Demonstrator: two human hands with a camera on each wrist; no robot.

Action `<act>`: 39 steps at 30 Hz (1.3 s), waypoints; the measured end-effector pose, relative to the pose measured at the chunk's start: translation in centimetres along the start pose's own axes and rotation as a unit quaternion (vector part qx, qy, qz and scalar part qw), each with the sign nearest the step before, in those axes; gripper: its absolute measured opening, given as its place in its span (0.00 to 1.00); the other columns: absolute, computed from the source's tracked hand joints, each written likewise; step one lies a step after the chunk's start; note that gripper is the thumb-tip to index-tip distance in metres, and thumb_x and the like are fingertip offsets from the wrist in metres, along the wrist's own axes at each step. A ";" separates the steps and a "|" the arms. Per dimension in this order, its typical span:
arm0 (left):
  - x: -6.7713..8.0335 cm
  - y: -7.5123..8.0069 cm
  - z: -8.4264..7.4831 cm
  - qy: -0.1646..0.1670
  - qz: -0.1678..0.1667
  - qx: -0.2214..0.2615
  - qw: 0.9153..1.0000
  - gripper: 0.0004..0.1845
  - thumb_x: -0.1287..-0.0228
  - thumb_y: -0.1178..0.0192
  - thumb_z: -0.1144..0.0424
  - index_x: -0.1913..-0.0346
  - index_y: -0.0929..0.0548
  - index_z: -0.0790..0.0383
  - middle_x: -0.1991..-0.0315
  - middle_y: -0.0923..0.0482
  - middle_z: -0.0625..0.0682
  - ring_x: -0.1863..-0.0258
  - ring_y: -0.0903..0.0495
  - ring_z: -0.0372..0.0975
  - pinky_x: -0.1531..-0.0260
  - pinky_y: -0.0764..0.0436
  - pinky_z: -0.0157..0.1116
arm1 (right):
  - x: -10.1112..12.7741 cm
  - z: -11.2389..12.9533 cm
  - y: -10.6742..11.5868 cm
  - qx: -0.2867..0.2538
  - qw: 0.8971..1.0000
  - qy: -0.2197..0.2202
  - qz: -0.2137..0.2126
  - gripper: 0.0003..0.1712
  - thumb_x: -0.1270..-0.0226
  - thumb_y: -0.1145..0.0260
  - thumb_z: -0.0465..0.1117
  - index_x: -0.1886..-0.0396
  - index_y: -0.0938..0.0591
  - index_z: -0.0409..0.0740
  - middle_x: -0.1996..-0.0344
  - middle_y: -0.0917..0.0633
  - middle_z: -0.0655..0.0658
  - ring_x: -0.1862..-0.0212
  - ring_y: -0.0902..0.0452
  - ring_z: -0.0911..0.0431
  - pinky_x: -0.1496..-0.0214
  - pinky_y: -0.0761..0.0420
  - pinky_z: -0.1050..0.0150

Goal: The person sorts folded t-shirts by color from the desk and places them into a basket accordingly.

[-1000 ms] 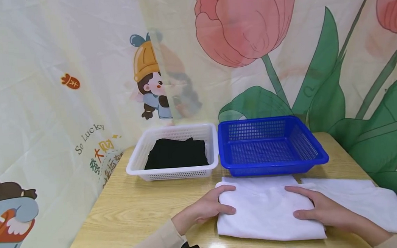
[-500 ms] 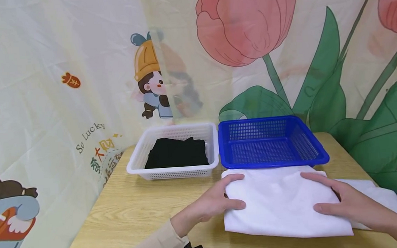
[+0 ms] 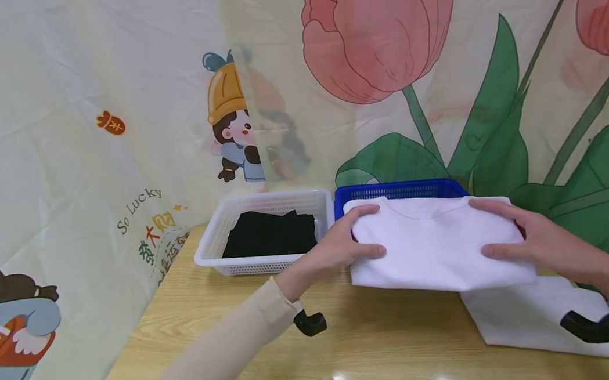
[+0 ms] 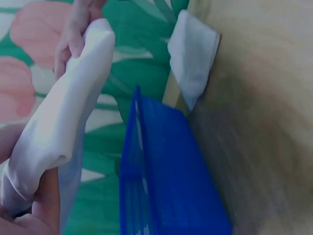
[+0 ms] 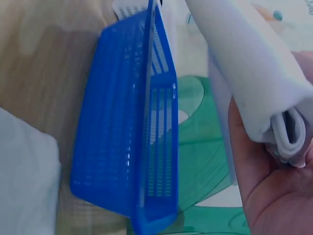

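Note:
A folded white T-shirt (image 3: pixel 433 246) with its round neckline showing is held up in the air between both hands, over the near part of the blue basket (image 3: pixel 404 190). My left hand (image 3: pixel 346 240) grips its left edge, fingers and thumb on either side of the fold. At the opposite edge my right hand (image 3: pixel 532 234) grips it the same way. In the right wrist view the rolled fold of the shirt (image 5: pixel 259 73) lies in the palm, above the basket's rim (image 5: pixel 146 117). Most of the basket's inside is hidden behind the shirt in the head view.
A white basket (image 3: pixel 267 268) with folded black cloth (image 3: pixel 270 235) in it stands to the left of the blue one. Another folded white cloth (image 3: pixel 543 321) lies on the wooden table (image 3: pixel 376 342) at the right. A printed curtain (image 3: pixel 173 105) hangs behind the table.
Both hands have lifted the folded shirt off the table and carried it up, forward and slightly right, over the blue basket. The other white cloth is now more exposed.

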State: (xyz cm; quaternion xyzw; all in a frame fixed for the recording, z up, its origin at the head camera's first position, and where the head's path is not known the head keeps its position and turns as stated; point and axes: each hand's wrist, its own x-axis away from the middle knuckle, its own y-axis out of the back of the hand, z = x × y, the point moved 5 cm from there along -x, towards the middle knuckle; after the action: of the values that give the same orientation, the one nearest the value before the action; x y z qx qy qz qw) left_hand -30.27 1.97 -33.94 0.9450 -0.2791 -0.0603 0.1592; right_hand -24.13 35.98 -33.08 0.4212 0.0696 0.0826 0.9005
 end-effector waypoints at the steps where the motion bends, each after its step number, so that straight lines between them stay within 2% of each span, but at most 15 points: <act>1: -0.9 0.3 -0.1 -0.004 -0.007 -0.013 1.000 0.44 0.40 0.19 0.60 0.24 0.29 0.36 0.26 0.32 0.47 0.37 0.24 0.41 0.36 0.21 0.43 | -0.7 0.0 0.3 0.001 1.000 0.002 -0.004 0.53 0.29 0.25 0.52 0.12 0.45 0.61 0.18 0.44 0.29 0.30 0.40 0.32 0.42 0.26 0.47; 3: -2.6 0.7 -0.3 -0.008 -0.015 -0.027 0.999 0.44 0.40 0.19 0.60 0.23 0.29 0.37 0.24 0.34 0.47 0.34 0.27 0.42 0.33 0.24 0.46 | -2.1 0.0 0.7 0.001 1.000 0.010 -0.010 0.54 0.29 0.25 0.52 0.12 0.45 0.57 0.19 0.44 0.28 0.30 0.40 0.31 0.43 0.29 0.39; 8: -6.3 1.3 0.5 -0.006 -0.026 -0.045 0.999 0.47 0.42 0.19 0.62 0.22 0.30 0.41 0.22 0.35 0.50 0.31 0.29 0.44 0.31 0.26 0.47 | -5.3 -0.9 1.3 0.006 1.000 0.017 -0.019 0.55 0.30 0.24 0.51 0.12 0.45 0.54 0.20 0.43 0.27 0.32 0.38 0.33 0.43 0.28 0.43; 11: -7.9 1.5 1.1 -0.012 -0.036 -0.059 0.998 0.48 0.43 0.18 0.64 0.21 0.30 0.42 0.21 0.34 0.50 0.29 0.30 0.44 0.30 0.28 0.46 | -6.9 -1.6 1.3 0.002 1.000 0.015 -0.014 0.56 0.30 0.24 0.52 0.12 0.47 0.54 0.19 0.45 0.26 0.29 0.41 0.29 0.39 0.29 0.32; 16: -9.9 1.6 2.1 -0.018 -0.059 -0.071 0.996 0.48 0.43 0.19 0.67 0.21 0.31 0.47 0.20 0.35 0.50 0.26 0.32 0.45 0.28 0.30 0.47 | -9.1 -3.1 1.4 -0.007 1.000 0.008 -0.010 0.58 0.30 0.23 0.53 0.11 0.48 0.53 0.18 0.49 0.25 0.24 0.48 0.26 0.32 0.38 0.21; 21: -11.3 1.4 3.4 -0.012 -0.073 -0.078 0.994 0.48 0.43 0.20 0.70 0.20 0.31 0.52 0.20 0.34 0.52 0.26 0.33 0.46 0.27 0.30 0.45 | -10.9 -4.8 0.6 -0.014 1.000 -0.005 0.003 0.60 0.31 0.23 0.55 0.11 0.50 0.51 0.17 0.51 0.24 0.23 0.51 0.24 0.31 0.43 0.19; 27: -12.4 0.7 5.2 0.004 -0.090 -0.093 0.992 0.49 0.46 0.21 0.74 0.21 0.31 0.56 0.22 0.32 0.56 0.27 0.31 0.47 0.27 0.31 0.42 | -12.3 -6.5 -1.1 -0.055 0.998 -0.001 0.019 0.59 0.31 0.22 0.49 0.12 0.49 0.47 0.17 0.51 0.25 0.20 0.56 0.24 0.27 0.47 0.20; 34: -13.3 -0.1 7.1 0.054 -0.103 -0.105 0.988 0.49 0.47 0.21 0.76 0.21 0.30 0.54 0.21 0.34 0.57 0.23 0.34 0.47 0.26 0.32 0.42 | -13.3 -7.7 -2.9 -0.041 0.998 -0.011 0.039 0.59 0.30 0.23 0.48 0.13 0.50 0.40 0.17 0.53 0.23 0.20 0.60 0.22 0.28 0.49 0.19; 39: -13.9 -0.7 8.0 0.104 -0.124 -0.108 0.981 0.50 0.46 0.23 0.79 0.21 0.30 0.50 0.20 0.36 0.57 0.25 0.33 0.47 0.28 0.28 0.45 | -13.9 -7.1 -3.8 -0.033 0.999 0.000 0.035 0.56 0.30 0.24 0.44 0.15 0.47 0.34 0.18 0.49 0.23 0.20 0.57 0.23 0.26 0.47 0.21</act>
State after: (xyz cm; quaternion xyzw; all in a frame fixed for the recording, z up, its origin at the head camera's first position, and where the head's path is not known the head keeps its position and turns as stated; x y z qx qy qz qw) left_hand -43.12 7.99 -41.38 0.9506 -0.1334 -0.0111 0.2800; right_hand -38.70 35.97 -39.76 0.3930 0.0519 0.1166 0.9106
